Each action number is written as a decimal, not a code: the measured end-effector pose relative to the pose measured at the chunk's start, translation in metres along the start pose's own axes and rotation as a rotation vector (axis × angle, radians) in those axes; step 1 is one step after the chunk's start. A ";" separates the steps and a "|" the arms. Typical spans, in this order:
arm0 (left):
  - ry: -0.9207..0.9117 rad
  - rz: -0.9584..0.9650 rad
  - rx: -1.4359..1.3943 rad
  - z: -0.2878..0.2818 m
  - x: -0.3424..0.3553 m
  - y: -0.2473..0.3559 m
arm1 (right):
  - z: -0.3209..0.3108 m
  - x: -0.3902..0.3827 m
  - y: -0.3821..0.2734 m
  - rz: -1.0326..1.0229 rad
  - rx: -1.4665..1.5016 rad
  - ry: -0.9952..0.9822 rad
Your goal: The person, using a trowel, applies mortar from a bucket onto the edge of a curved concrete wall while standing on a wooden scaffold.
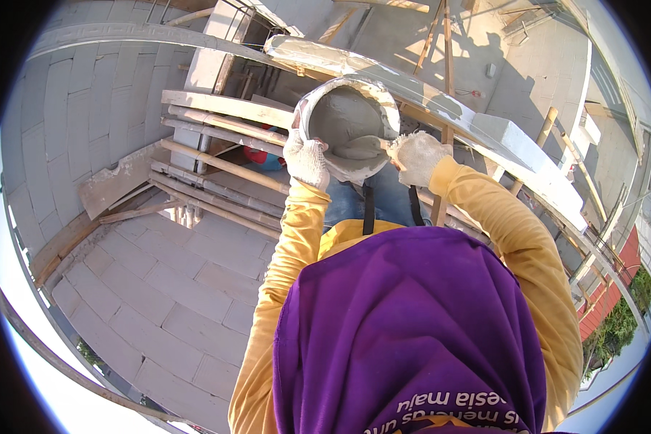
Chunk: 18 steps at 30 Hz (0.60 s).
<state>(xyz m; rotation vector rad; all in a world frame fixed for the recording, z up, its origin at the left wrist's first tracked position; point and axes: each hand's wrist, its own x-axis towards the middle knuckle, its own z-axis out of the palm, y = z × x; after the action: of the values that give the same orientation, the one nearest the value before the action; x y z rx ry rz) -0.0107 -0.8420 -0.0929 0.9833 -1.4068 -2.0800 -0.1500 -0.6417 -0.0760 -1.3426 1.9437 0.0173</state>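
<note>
Pale grey blocks (108, 94), laid in courses, form a wall across the far left of a building site in bright sunlight. Next come bamboo poles (224, 166) running side by side, with a timber plank (228, 108) above them and a red and blue object, mostly hidden, showing between them. A worker's left hand (307, 160), in a knitted glove, is clamped on the near left side of a round, mortar-smeared bucket (391, 108), held upright in front of the worker's jeans. Wet grey mortar (342, 110) lies inside. Over the bucket's near right part rests a trowel (362, 148), its blade coated in the same grey; the gloved right hand (416, 158) closes around its handle, apart from the left. Yellow sleeves flank a purple cloth (412, 304) covering the worker's upper body. Beyond the right hand, a white block (510, 137) sits on a plaster-streaked ledge (434, 98); red panels (611, 289) and green foliage (618, 322) show at far right.
</note>
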 end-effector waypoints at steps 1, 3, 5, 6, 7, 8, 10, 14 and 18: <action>0.019 -0.067 -0.030 -0.004 0.001 -0.001 | -0.003 0.003 -0.005 0.014 0.138 -0.052; -0.082 0.145 0.285 -0.013 0.005 0.002 | 0.010 0.011 -0.016 0.007 0.314 0.062; -0.073 0.144 0.320 -0.014 0.010 0.007 | 0.060 0.026 -0.005 -0.036 0.552 0.217; -0.045 0.094 0.268 -0.012 0.011 0.010 | 0.093 0.037 0.003 -0.095 0.723 0.291; -0.004 0.044 0.220 -0.016 0.013 0.013 | 0.087 0.043 -0.001 -0.007 0.811 0.178; 0.033 -0.127 0.092 -0.032 0.013 0.004 | 0.075 0.044 -0.009 0.089 0.896 0.064; 0.026 -0.174 -0.002 -0.065 0.020 -0.022 | 0.064 0.049 -0.022 0.237 1.192 -0.078; 0.162 -0.212 -0.110 -0.084 0.042 -0.041 | 0.048 0.068 -0.026 0.262 1.251 -0.050; 0.188 -0.195 -0.053 -0.129 0.052 -0.064 | 0.023 0.106 -0.005 0.234 1.131 0.067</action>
<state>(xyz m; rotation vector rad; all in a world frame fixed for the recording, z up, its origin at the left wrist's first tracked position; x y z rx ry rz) 0.0561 -0.9321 -0.1973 1.3012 -1.1972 -2.0848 -0.1497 -0.7189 -0.1526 -0.3591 1.6657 -0.8804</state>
